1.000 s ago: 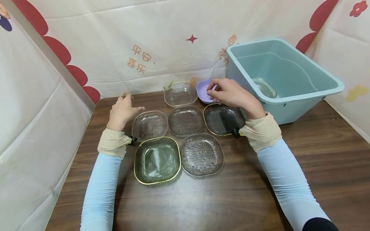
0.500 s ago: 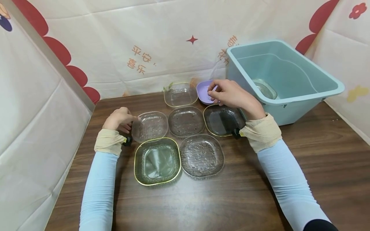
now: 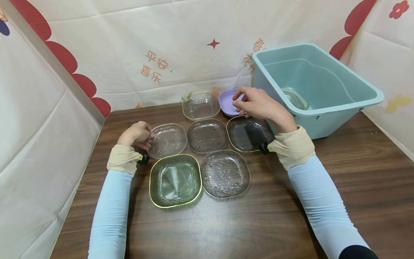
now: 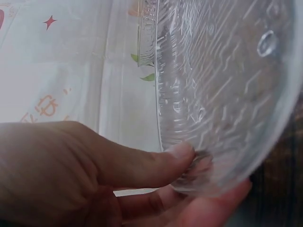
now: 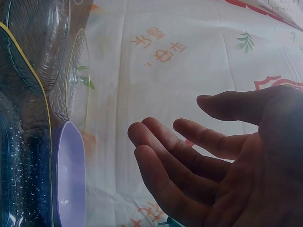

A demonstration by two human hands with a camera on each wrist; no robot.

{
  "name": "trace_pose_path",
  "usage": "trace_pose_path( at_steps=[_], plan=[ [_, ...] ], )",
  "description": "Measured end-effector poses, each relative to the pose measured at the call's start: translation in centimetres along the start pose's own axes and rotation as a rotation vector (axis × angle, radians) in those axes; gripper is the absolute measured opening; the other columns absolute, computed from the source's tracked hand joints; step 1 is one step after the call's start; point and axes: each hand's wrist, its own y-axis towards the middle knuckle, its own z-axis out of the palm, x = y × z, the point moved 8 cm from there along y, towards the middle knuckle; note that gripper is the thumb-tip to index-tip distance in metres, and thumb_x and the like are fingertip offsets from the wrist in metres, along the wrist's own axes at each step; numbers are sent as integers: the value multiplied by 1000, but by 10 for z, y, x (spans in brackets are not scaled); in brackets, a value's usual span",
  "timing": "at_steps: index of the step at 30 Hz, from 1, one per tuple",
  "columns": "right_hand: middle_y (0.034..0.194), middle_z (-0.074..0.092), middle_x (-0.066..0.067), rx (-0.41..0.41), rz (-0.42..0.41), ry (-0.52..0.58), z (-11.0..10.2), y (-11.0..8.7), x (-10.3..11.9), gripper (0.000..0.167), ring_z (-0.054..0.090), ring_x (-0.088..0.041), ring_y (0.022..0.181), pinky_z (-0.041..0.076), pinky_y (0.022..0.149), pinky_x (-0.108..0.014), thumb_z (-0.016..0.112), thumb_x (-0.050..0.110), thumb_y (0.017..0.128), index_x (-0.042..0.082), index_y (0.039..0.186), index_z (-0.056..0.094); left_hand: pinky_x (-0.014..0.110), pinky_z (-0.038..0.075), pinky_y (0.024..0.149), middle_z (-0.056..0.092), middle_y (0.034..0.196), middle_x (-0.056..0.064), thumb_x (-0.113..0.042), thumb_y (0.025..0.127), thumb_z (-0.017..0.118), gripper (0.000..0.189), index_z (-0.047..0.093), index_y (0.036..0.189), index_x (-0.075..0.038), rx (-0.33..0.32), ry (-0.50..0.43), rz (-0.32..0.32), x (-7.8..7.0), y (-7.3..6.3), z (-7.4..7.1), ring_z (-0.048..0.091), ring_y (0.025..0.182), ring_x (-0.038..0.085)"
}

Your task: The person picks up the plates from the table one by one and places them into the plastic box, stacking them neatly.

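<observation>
My left hand (image 3: 136, 135) pinches the left edge of a clear ribbed plastic plate (image 3: 169, 141). In the left wrist view the thumb lies on the inner side of the plate's wall, with the fingers underneath. My right hand (image 3: 258, 104) hovers over the purple dish (image 3: 228, 100) and the dark gold-rimmed tray (image 3: 249, 133). Its fingers are loosely bent, and the right wrist view shows nothing between them. To the right of the held plate lies another clear plate (image 3: 207, 136). A green gold-rimmed dish (image 3: 175, 181) sits in front of it.
A large clear ribbed plate (image 3: 225, 174) lies beside the green dish. At the back, a clear gold-rimmed dish (image 3: 201, 105) stands by the printed cloth (image 3: 191, 46). A light blue tub (image 3: 320, 122) with a clear dish (image 3: 295, 98) inside stands at the right of the wooden table (image 3: 207, 233).
My left hand has come down from above the table's left side and taken hold of the left clear plate's edge. The right hand has stayed in place.
</observation>
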Motion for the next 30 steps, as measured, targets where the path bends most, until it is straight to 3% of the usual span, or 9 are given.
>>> trace_pose_path(
  at_steps=[6,10,16,22,30],
  plan=[
    [105,76,-22,2,5,-4,2,2,-1,28,73,-22,77,59,60,-24,57,21,104,2,125,59,34,66,60,64,80,14,-3,106,49,11,50,109,7,-27,13,19,0,0,-4,71,59,17],
    [105,76,-21,8,15,-10,4,3,-4,31,74,-29,82,60,62,-27,56,21,104,1,129,57,34,66,59,66,81,15,-4,106,49,12,52,110,6,-70,31,35,1,-2,-10,70,58,16],
    [105,75,-22,15,27,-1,7,5,-7,32,73,-30,82,62,66,-33,56,21,105,2,130,56,32,64,55,67,79,14,-2,102,48,13,59,105,4,-197,77,72,-2,-6,-21,67,55,14],
    [103,75,-21,19,36,0,8,7,-10,31,72,-24,79,60,63,-28,56,22,105,3,129,56,25,57,56,71,78,11,-10,103,53,17,66,106,0,-350,203,151,-15,-13,-30,67,52,12],
    [103,75,-20,28,51,3,11,9,-12,32,72,-22,80,64,68,-35,56,22,105,4,131,55,29,59,61,72,83,15,-8,102,48,23,68,108,0,-431,220,225,-38,-23,-30,68,49,12]
  ],
)
